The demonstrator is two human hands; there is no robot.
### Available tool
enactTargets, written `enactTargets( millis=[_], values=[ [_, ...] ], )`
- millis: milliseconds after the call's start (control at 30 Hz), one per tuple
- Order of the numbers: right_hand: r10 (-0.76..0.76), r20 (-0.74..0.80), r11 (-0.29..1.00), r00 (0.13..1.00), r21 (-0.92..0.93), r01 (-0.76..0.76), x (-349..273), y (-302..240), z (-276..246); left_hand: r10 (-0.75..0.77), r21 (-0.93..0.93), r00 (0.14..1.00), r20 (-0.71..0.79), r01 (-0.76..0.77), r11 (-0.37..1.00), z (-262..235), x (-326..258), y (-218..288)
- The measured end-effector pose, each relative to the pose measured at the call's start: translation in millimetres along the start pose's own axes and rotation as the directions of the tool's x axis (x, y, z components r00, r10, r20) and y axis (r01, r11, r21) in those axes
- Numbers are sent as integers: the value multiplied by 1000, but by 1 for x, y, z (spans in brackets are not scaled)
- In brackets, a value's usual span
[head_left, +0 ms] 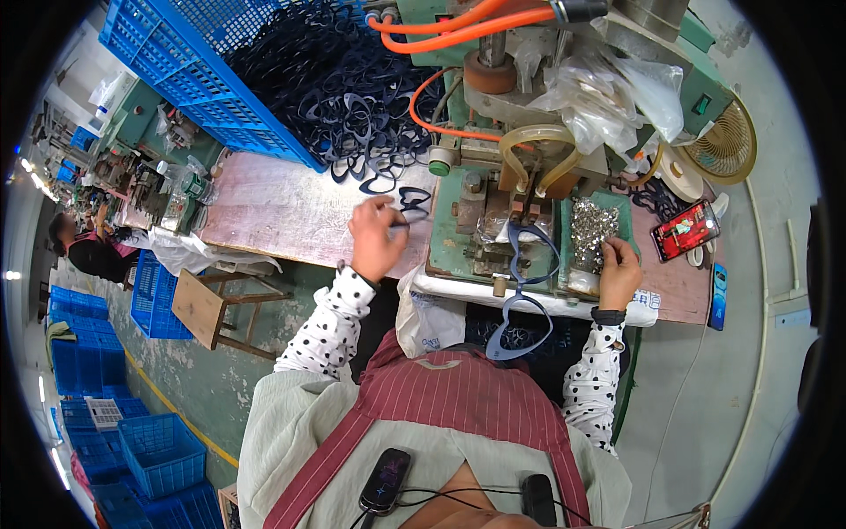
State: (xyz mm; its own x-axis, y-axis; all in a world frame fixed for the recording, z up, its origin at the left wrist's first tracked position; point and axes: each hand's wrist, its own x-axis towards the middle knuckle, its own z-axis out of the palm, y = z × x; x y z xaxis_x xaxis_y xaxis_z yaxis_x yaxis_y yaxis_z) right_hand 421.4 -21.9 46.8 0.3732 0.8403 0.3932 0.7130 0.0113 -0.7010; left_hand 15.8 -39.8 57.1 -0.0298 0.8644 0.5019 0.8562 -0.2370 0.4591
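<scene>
On the left of the table point(256, 189), a blue crate point(181, 70) leans over a big heap of dark glasses frames point(330, 66), so by the look of it plenty of pieces are left. A few loose frames point(414, 201) lie spread at the heap's near edge, and the left hand point(377, 236) is just beside them, its fingers curled; whether they have hold of one, I can't tell. To the right stands the green machine point(445, 225). The blue frame point(500, 339) now being worked hangs from it, its upper loop under the machine's head and its lower loop past the table edge. This piece seems partway through, as it is not yet free of the machine; whether it is clamped there is hidden. More dark pieces point(480, 331) show below the table edge, perhaps done ones, though too dim to judge. Next comes a tray of small shiny metal bits point(595, 225), well stocked. At its right edge the right hand point(619, 275) has thumb and fingertips drawn close together; any bit between them is too small to make out.
</scene>
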Motion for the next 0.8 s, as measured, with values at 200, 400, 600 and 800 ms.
enactTargets(
  millis=[200,400,600,800],
  values=[
    [-17,52,972,999,236,4,3,-36,3,-439,-726,893,-101,235,647,26,44,-17],
    [-40,213,805,976,586,-94,-4,-110,-8,-451,-492,892,-17,385,781,80,28,-34],
    [-148,306,778,940,623,-81,-14,-154,-21,-380,-637,919,-106,231,736,55,31,10],
    [-76,363,762,929,622,-180,-15,-157,-8,30,-364,952,-304,-145,920,0,38,68]
  ],
)
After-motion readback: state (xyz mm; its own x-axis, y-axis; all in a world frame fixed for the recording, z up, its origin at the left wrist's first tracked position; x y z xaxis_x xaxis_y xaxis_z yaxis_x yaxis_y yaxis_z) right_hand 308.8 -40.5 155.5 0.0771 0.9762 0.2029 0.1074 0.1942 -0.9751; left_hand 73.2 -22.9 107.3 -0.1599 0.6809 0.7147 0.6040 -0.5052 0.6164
